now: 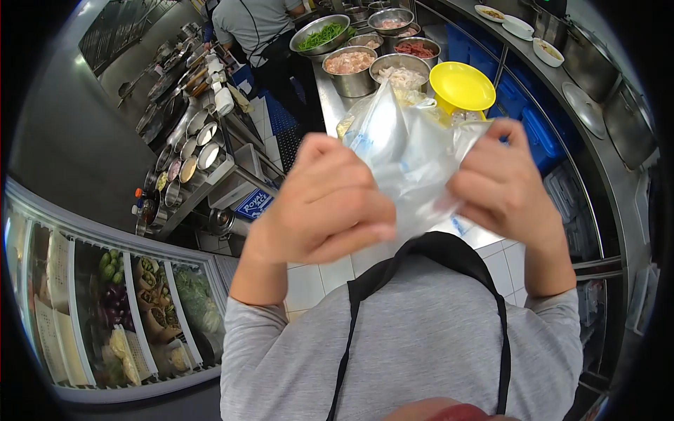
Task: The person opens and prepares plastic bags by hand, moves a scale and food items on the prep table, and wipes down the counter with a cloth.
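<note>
A clear plastic bag (413,158) with faint blue print is stretched between my two hands in front of my chest. My left hand (330,200) is closed in a fist at the bag's left edge, its fingers curled and slightly blurred. On the other side, my right hand (502,186) pinches the right edge of the plastic. Behind the bag, a yellow plate (462,85) and metal bowls of raw meat stand on the steel counter (337,105). What lies directly behind the bag is partly hidden.
A bowl of green vegetables (321,35) and a pot of pale meat (349,63) stand at the back. Another person (256,31) stands beyond the counter. To the left are a rack of pans (208,156) and a glass-fronted fridge (119,302); blue bins (540,137) sit right.
</note>
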Available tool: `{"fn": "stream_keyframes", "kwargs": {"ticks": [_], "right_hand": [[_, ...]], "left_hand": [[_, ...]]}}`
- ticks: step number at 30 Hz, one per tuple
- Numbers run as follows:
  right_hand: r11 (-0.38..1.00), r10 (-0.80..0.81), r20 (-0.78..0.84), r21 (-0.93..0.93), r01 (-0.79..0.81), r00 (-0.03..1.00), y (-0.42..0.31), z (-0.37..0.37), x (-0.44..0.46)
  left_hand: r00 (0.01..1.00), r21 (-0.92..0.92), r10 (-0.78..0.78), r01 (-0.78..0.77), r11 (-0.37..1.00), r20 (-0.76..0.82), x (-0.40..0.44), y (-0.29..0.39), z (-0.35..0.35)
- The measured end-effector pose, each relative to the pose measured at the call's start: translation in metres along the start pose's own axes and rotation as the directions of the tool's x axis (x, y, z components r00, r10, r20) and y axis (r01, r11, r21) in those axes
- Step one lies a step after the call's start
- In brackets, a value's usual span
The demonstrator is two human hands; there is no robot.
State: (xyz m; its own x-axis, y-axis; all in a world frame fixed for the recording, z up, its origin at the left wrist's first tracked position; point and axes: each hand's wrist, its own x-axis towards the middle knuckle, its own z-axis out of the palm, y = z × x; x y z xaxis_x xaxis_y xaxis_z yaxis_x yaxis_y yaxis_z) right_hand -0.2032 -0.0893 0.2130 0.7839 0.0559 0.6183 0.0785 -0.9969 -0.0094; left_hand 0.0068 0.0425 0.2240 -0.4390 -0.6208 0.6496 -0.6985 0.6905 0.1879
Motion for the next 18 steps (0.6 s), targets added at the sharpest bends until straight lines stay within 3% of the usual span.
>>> {"fn": "stream_keyframes", "kwargs": {"ticks": [1, 3, 4, 5, 7, 8, 9, 11, 13, 15, 16, 17, 18], "right_hand": [[0.981, -0.033, -0.04, -0.194, 0.025, 0.999, 0.003, -0.002, 0.005], [0.965, -0.01, -0.077, -0.263, -0.01, 0.997, 0.007, -0.004, 0.014], [0.939, -0.009, -0.143, -0.342, -0.04, 0.99, 0.009, -0.001, 0.02], [0.906, -0.013, -0.208, -0.416, -0.077, 0.978, 0.012, 0.001, 0.024], [0.882, 0.008, -0.183, -0.462, -0.093, 0.983, 0.022, 0.004, 0.03], [0.906, 0.09, -0.101, -0.406, -0.124, 0.991, 0.028, 0.012, 0.029], [0.922, 0.165, -0.013, -0.352, -0.159, 0.986, 0.032, 0.023, 0.026], [0.963, 0.162, 0.023, -0.222, -0.153, 0.987, 0.03, 0.063, 0.012], [0.97, 0.199, -0.069, -0.13, -0.207, 0.978, 0.021, 0.082, 0.006], [0.966, 0.249, -0.155, -0.028, -0.256, 0.956, 0.016, 0.098, 0.0], [0.953, 0.303, -0.207, 0.059, -0.297, 0.93, 0.013, 0.106, -0.004], [0.932, 0.359, -0.255, 0.147, -0.331, 0.898, 0.01, 0.115, -0.008], [0.936, 0.346, -0.304, 0.178, -0.304, 0.888, 0.007, 0.125, -0.012]], "left_hand": [[1.0, 0.004, -0.001, 0.001, 1.0, -0.001, 0.002, -0.002, -0.005], [0.999, 0.515, 0.043, -0.043, 0.856, 0.012, 0.007, -0.014, -0.016], [0.997, 0.649, -0.069, 0.026, 0.761, 0.042, 0.005, -0.017, -0.019], [0.997, 0.65, -0.072, 0.027, 0.759, 0.042, 0.006, -0.024, -0.02], [0.995, 0.741, -0.064, 0.104, 0.664, -0.082, 0.012, -0.042, -0.021], [0.98, 0.663, -0.197, 0.157, 0.732, -0.015, 0.006, -0.053, -0.022], [0.981, 0.664, -0.195, 0.156, 0.731, -0.016, -0.005, -0.068, -0.011], [0.911, 0.27, -0.41, 0.384, 0.883, 0.042, -0.034, -0.102, 0.021], [0.775, -0.104, -0.61, 0.629, 0.77, 0.167, -0.053, -0.117, 0.04], [0.763, -0.319, -0.642, 0.63, 0.708, 0.081, -0.071, -0.119, 0.066], [0.761, -0.479, -0.647, 0.553, 0.682, -0.044, -0.067, -0.106, 0.081], [0.758, -0.479, -0.651, 0.556, 0.679, -0.043, -0.076, -0.104, 0.092], [0.742, -0.485, -0.654, 0.52, 0.703, -0.151, -0.09, -0.109, 0.105]]}}
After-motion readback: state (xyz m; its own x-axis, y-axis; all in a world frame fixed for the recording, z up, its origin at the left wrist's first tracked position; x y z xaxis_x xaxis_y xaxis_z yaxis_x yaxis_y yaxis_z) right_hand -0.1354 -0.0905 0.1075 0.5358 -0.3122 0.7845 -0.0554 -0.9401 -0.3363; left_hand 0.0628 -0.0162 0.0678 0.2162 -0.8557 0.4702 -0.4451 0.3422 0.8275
